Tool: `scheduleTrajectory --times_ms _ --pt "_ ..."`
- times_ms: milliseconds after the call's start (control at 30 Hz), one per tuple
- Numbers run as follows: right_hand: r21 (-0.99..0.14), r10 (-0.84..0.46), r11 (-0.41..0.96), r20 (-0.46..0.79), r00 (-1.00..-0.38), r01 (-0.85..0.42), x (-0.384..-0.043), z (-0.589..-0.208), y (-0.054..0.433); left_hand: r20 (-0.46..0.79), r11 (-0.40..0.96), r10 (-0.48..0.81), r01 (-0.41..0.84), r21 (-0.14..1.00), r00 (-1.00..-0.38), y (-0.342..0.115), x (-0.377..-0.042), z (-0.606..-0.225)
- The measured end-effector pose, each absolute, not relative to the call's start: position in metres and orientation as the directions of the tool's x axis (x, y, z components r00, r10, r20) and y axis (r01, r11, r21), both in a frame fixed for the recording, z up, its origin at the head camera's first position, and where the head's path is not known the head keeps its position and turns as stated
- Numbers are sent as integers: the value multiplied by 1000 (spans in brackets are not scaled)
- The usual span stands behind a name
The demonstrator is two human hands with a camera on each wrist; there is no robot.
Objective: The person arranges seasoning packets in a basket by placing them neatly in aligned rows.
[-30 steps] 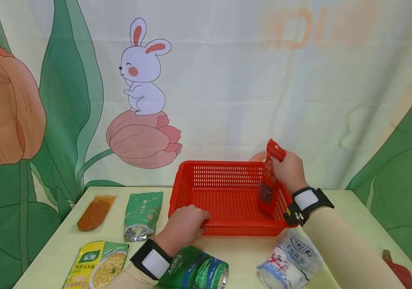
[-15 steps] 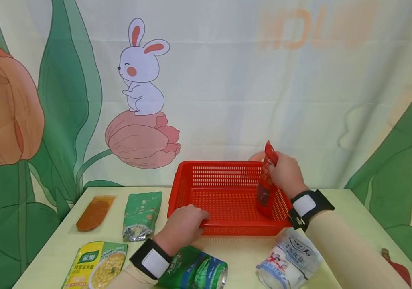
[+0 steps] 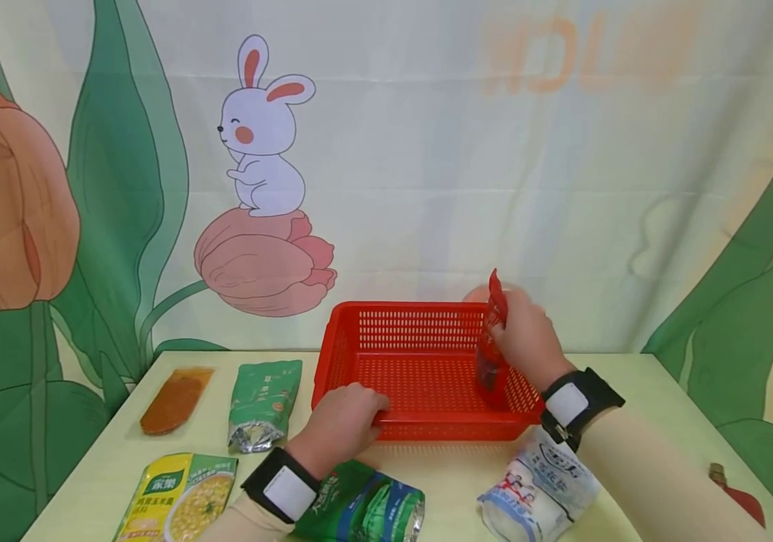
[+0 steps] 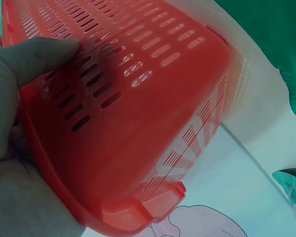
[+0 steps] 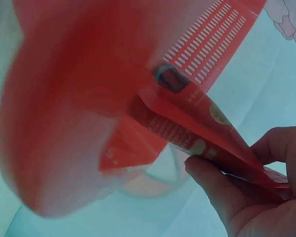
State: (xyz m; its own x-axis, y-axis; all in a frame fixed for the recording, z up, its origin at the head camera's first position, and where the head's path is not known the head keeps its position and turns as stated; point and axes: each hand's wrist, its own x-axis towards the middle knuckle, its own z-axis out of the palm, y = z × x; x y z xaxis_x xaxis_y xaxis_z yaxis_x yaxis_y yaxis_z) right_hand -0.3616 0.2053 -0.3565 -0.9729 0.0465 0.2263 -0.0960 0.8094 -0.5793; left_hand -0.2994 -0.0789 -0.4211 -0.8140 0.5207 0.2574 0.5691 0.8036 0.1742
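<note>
A red slotted plastic basket point(image 3: 420, 430) stands on the table against the curtain side. My left hand point(image 3: 345, 420) grips its front rim near the left corner; in the left wrist view the thumb lies over the slotted wall point(image 4: 133, 113). Inside the basket's right end, a red food pouch point(image 3: 490, 365) stands nearly upright, turned almost edge-on. My right hand point(image 3: 531, 335) pinches its upper part between thumb and fingers. The pouch point(image 5: 207, 123) also shows in the right wrist view, where the blurred basket end covers its lower part.
Left of the basket lie a brown-orange sachet point(image 3: 178, 400) and a green pouch point(image 3: 266, 403). Nearer are a yellow corn soup packet point(image 3: 183, 497), a green packet point(image 3: 366, 504) and a white-and-blue bag point(image 3: 538, 493). A red bottle-shaped item point(image 3: 741, 500) lies at right.
My right hand has shifted slightly left with the red pouch, which has turned more edge-on. The left hand keeps its hold on the basket rim.
</note>
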Motion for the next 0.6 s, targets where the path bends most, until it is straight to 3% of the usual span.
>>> scheduleTrajectory --times_ms 600 --pt "-547 77 834 243 -967 -71 -357 -359 203 234 809 503 548 210 -832 -77 -302 -422"
